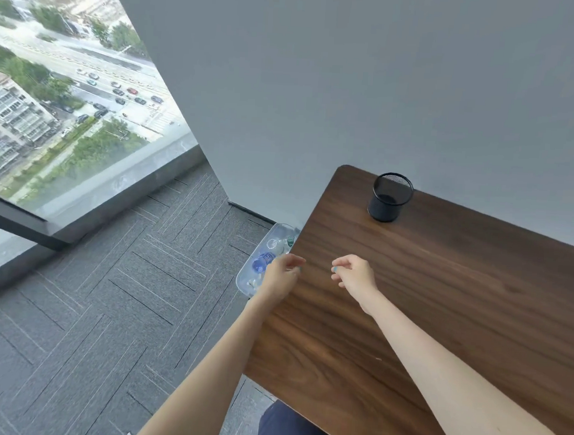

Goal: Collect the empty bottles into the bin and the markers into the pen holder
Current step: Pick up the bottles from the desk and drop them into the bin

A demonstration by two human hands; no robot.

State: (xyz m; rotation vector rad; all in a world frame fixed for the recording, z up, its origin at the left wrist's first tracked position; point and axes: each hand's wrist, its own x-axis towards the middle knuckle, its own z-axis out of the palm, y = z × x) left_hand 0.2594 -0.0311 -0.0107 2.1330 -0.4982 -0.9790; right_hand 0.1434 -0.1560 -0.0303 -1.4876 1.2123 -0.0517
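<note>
The left grip is slack, its fingers loosely curled and holding nothing. It hangs over the left edge of the table, partly above what stands on the floor there. The right grip is likewise slack and holds nothing. It is above the table top, just inside that same left edge. The two are near each other but apart, fingertips turned toward one another, with teal-painted nails showing on both. Both bare forearms reach in from the table's near side.

Below the left grip, touching or just beside the table's left edge, a clear plastic bin stands on the floor. In it lie several plastic bottles, among them one with blue parts and one with a green cap; part of the bin is hidden by the table and the hand.

A black mesh pen holder stands upright at the table's far side, near the grey wall. Whether it holds markers I cannot tell.

Left of the table is grey carpet, then a large window overlooking a street.
</note>
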